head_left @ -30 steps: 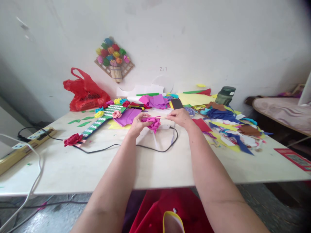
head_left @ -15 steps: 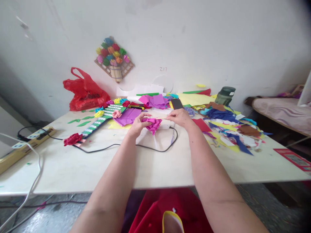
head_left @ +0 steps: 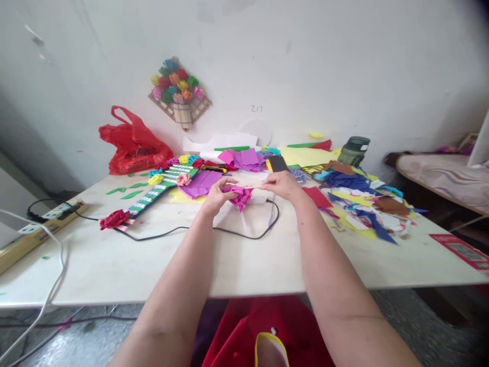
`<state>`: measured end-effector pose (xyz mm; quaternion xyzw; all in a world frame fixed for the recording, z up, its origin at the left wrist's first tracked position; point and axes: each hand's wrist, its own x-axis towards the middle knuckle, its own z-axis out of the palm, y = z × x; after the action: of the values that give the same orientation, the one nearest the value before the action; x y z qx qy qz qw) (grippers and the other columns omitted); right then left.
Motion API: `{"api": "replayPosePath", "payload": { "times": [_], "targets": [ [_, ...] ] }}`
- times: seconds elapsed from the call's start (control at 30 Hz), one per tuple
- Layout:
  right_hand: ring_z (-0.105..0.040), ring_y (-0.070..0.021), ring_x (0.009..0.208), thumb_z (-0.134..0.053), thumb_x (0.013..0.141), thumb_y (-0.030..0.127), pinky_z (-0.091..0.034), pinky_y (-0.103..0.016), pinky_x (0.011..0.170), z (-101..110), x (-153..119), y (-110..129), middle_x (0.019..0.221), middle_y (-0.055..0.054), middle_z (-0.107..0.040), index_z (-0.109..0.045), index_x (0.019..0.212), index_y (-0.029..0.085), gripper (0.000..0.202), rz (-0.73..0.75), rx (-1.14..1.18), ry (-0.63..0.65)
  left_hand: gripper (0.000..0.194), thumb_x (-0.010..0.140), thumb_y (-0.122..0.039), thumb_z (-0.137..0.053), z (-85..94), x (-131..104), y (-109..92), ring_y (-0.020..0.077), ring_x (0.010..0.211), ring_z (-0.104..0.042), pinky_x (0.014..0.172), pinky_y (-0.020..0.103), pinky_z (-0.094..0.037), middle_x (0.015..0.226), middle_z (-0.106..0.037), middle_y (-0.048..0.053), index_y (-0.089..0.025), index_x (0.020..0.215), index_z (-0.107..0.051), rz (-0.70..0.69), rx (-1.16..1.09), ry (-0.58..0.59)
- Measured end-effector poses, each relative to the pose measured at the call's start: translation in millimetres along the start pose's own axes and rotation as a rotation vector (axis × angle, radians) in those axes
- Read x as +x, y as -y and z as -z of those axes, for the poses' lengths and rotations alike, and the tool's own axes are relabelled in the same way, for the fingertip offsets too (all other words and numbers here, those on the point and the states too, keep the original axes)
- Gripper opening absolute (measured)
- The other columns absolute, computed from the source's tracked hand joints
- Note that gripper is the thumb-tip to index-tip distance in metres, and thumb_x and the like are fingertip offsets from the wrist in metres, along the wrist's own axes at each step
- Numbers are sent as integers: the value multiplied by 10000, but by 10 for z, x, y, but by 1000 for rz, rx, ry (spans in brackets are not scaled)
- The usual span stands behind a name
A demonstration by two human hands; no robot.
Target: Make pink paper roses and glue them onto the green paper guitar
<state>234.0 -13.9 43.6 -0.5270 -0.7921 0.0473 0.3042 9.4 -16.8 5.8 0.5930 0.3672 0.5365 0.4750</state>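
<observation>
My left hand (head_left: 219,196) is closed on a pink-purple paper flower (head_left: 240,198) with folded, layered petals, held over the middle of the table. From the right, my right hand (head_left: 280,185) pinches a thin pale stick (head_left: 254,187), whose other end meets the top of the flower. Whether the stick's tip is inside the petals I cannot tell. Just behind the hands lie purple paper sheets (head_left: 200,183) and a black phone (head_left: 278,163).
A green guitar-shaped craft (head_left: 153,196) with paper flowers lies at left, near a red plastic bag (head_left: 133,148). A black cable (head_left: 153,237) crosses the table in front. Coloured paper scraps (head_left: 355,188) and a green bottle (head_left: 354,151) are at right. A power strip (head_left: 49,227) sits far left.
The stick and flower have shifted very slightly between my hands, the stick's end now lying a little lower against the petals. Everything else looks the same.
</observation>
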Motion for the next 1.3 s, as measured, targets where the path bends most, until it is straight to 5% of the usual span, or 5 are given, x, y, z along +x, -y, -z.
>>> {"api": "replayPosePath", "payload": {
  "times": [0.8,1.3],
  "targets": [
    [-575,-123,656,-707,684,262,-359,-230,597,-41,4,14,709,-8,-680,-686,641,181,93,47,105,-126,274,507,-187,-795,-12,33,38,134,545,-606,566,259,-515,626,-656,17,-131,735,-653,6,-19,-8],
    [-574,-123,646,-710,682,264,-353,-231,585,-27,-2,33,698,-10,-671,-671,627,174,112,30,89,-90,287,501,-182,-791,-26,22,32,131,573,-619,603,258,-518,670,-675,14,-136,746,-649,-11,-28,-8]
  ]
}}
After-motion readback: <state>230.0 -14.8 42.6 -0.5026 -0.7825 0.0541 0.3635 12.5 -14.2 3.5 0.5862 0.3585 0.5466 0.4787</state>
